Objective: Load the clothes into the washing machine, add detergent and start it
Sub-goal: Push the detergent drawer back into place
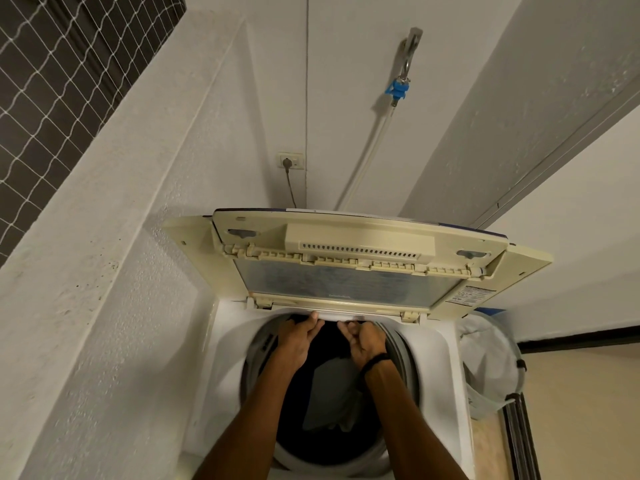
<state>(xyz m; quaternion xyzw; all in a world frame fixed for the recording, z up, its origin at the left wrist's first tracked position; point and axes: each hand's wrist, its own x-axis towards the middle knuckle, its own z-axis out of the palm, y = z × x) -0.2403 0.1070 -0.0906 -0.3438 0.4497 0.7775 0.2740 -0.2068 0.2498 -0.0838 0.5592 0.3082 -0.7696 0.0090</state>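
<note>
One washing machine (440,344) stands with its one lid (360,244) tipped up at the back. Two hands reach into the tub. The left hand (299,337) and the right hand (365,342) are at the far edge with bent fingers, over the dark clothes (301,403). I cannot tell if either grip holds them. One grey cloth (332,393) lies lower in the tub. One laundry bag (485,355) sits just beside the machine.
</note>
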